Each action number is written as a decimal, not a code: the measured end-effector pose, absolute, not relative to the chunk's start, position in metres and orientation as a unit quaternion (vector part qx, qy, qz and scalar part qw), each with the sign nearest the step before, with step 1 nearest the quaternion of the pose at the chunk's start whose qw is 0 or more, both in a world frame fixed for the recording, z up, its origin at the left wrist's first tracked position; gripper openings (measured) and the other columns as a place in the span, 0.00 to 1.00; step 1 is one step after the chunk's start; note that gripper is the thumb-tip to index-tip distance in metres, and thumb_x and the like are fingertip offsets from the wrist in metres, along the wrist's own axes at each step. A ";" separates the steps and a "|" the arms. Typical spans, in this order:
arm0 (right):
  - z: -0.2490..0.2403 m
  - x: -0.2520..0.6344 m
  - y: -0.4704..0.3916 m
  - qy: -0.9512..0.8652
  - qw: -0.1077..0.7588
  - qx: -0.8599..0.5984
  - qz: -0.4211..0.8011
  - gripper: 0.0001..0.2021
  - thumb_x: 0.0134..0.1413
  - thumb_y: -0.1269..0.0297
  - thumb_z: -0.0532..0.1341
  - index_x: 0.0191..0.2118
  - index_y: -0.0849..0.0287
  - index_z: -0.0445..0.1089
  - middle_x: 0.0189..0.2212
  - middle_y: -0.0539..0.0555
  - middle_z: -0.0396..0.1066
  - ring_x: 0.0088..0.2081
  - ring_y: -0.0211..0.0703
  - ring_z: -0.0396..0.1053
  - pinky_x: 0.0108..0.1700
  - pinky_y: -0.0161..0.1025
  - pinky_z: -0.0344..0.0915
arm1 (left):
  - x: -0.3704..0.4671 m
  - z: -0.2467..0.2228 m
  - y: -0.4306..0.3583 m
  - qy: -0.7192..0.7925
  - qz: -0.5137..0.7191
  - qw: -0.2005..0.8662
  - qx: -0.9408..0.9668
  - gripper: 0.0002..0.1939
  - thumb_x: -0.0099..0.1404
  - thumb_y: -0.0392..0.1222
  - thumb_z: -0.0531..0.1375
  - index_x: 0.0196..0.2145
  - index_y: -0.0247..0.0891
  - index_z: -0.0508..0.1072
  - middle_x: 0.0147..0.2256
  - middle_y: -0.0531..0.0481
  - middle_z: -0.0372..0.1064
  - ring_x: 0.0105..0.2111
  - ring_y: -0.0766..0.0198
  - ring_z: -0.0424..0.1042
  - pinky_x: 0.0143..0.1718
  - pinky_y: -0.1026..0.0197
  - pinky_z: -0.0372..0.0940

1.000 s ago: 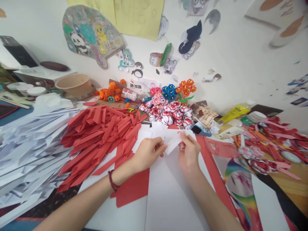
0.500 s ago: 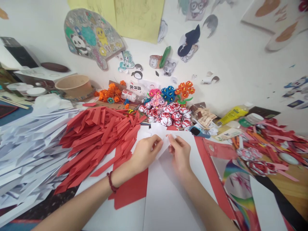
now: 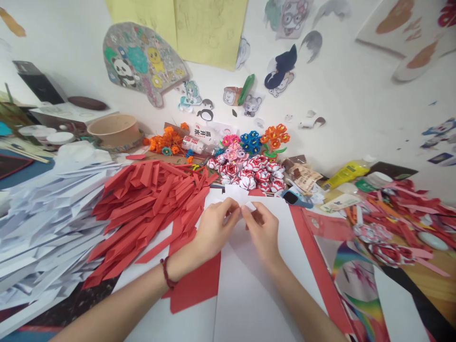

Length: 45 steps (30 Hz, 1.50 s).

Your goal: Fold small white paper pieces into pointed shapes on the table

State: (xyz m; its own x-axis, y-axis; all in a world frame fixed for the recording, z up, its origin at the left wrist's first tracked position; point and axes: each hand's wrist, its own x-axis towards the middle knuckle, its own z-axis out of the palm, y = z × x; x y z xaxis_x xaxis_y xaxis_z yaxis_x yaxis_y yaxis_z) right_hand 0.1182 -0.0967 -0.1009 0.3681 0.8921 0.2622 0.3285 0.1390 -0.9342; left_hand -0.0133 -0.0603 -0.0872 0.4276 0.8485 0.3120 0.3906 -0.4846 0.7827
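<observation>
Both hands meet over large white sheets on the table. My left hand, with a dark red bracelet on its wrist, pinches a small piece of white paper. Close against it, my right hand grips the same piece between thumb and fingers. A folded corner of it shows above the right thumb; the fingers hide most of the rest. Red paper lies under my left forearm. Left of my hands is a heap of folded red paper strips.
Folded white strips pile up at the far left. Red-and-white paper flowers sit against the wall, with orange flowers behind. A blue smartwatch lies right of the sheets. Red and pink scraps cover the right side.
My fingers have drawn closer together. The white piece, which stretched visibly between my hands before, is now mostly covered, with a folded corner above my right thumb. The view shifted slightly.
</observation>
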 end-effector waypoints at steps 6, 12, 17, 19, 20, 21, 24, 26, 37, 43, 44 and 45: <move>-0.102 0.119 -0.096 -0.545 0.562 -0.594 0.184 0.08 0.56 0.59 0.59 0.31 0.58 0.66 0.26 0.47 0.61 0.26 0.35 0.57 0.29 0.33 0.56 | -0.015 -0.085 -0.060 0.399 0.347 0.260 0.808 0.08 0.67 0.40 0.50 0.32 0.39 0.67 0.29 0.52 0.68 0.31 0.64 0.66 0.35 0.64 0.58; -0.101 0.117 -0.100 -0.543 0.577 -0.594 0.139 0.07 0.56 0.61 0.60 0.30 0.58 0.67 0.25 0.47 0.60 0.26 0.35 0.55 0.28 0.34 0.54 | -0.015 -0.083 -0.061 0.396 0.343 0.251 0.814 0.09 0.67 0.40 0.50 0.32 0.40 0.67 0.29 0.51 0.68 0.32 0.63 0.66 0.35 0.63 0.58; -0.095 0.118 -0.102 -0.520 0.597 -0.600 0.117 0.09 0.55 0.60 0.61 0.28 0.58 0.66 0.23 0.46 0.58 0.25 0.35 0.54 0.27 0.34 0.52 | -0.016 -0.084 -0.059 0.399 0.340 0.246 0.816 0.08 0.65 0.39 0.51 0.31 0.40 0.68 0.28 0.52 0.68 0.31 0.64 0.67 0.35 0.64 0.58; -0.093 0.121 -0.101 -0.502 0.613 -0.601 0.105 0.09 0.54 0.60 0.61 0.28 0.58 0.66 0.24 0.47 0.59 0.25 0.35 0.54 0.27 0.34 0.52 | -0.016 -0.086 -0.057 0.404 0.334 0.240 0.817 0.07 0.64 0.38 0.51 0.30 0.40 0.67 0.28 0.52 0.68 0.31 0.64 0.67 0.34 0.64 0.58; -0.092 0.123 -0.101 -0.495 0.620 -0.601 0.099 0.09 0.54 0.60 0.61 0.28 0.59 0.67 0.24 0.47 0.59 0.26 0.35 0.54 0.28 0.34 0.52 | -0.016 -0.087 -0.056 0.405 0.330 0.238 0.818 0.07 0.64 0.37 0.51 0.30 0.40 0.67 0.28 0.52 0.67 0.31 0.64 0.67 0.34 0.64 0.58; -0.091 0.124 -0.100 -0.490 0.625 -0.600 0.093 0.09 0.54 0.60 0.61 0.28 0.59 0.67 0.25 0.47 0.60 0.26 0.35 0.55 0.28 0.35 0.52 | -0.017 -0.088 -0.055 0.405 0.326 0.238 0.820 0.07 0.64 0.37 0.50 0.30 0.40 0.67 0.28 0.52 0.67 0.31 0.64 0.67 0.34 0.64 0.58; -0.089 0.129 -0.099 -0.481 0.636 -0.598 0.081 0.09 0.53 0.59 0.62 0.29 0.59 0.68 0.25 0.48 0.61 0.27 0.36 0.55 0.29 0.35 0.53 | -0.018 -0.090 -0.053 0.406 0.315 0.240 0.823 0.06 0.63 0.36 0.51 0.30 0.40 0.66 0.27 0.52 0.67 0.31 0.64 0.67 0.33 0.65 0.58; -0.089 0.132 -0.099 -0.476 0.641 -0.598 0.073 0.10 0.53 0.58 0.62 0.28 0.59 0.68 0.24 0.48 0.60 0.27 0.36 0.55 0.29 0.35 0.52 | -0.018 -0.090 -0.052 0.413 0.309 0.242 0.822 0.05 0.61 0.36 0.52 0.29 0.40 0.66 0.27 0.52 0.68 0.31 0.64 0.67 0.33 0.65 0.58; -0.086 0.153 -0.091 -0.344 0.719 -0.599 0.080 0.14 0.45 0.53 0.67 0.29 0.60 0.69 0.18 0.44 0.56 0.20 0.31 0.51 0.22 0.33 0.48 | -0.023 -0.094 -0.044 0.454 0.307 0.220 0.807 0.05 0.58 0.33 0.53 0.28 0.40 0.66 0.25 0.52 0.68 0.28 0.64 0.67 0.30 0.65 0.57; -0.089 0.154 -0.084 -0.310 0.756 -0.527 0.236 0.16 0.43 0.57 0.69 0.24 0.59 0.61 0.17 0.41 0.50 0.17 0.28 0.46 0.20 0.32 0.44 | -0.019 -0.094 -0.048 0.458 0.348 0.255 0.777 0.11 0.67 0.43 0.51 0.45 0.42 0.68 0.35 0.50 0.71 0.35 0.63 0.69 0.34 0.63 0.60; -0.091 0.150 -0.084 -0.315 0.749 -0.518 0.267 0.17 0.44 0.58 0.69 0.23 0.58 0.59 0.18 0.41 0.49 0.18 0.28 0.46 0.20 0.32 0.44 | -0.018 -0.093 -0.050 0.457 0.352 0.261 0.774 0.13 0.67 0.44 0.52 0.47 0.42 0.67 0.37 0.49 0.71 0.36 0.62 0.69 0.35 0.63 0.60; -0.092 0.145 -0.085 -0.318 0.743 -0.511 0.294 0.17 0.44 0.59 0.68 0.23 0.58 0.58 0.18 0.40 0.49 0.18 0.28 0.46 0.20 0.32 0.44 | -0.017 -0.093 -0.051 0.455 0.352 0.271 0.772 0.14 0.66 0.45 0.52 0.48 0.42 0.67 0.38 0.49 0.71 0.36 0.62 0.69 0.35 0.63 0.60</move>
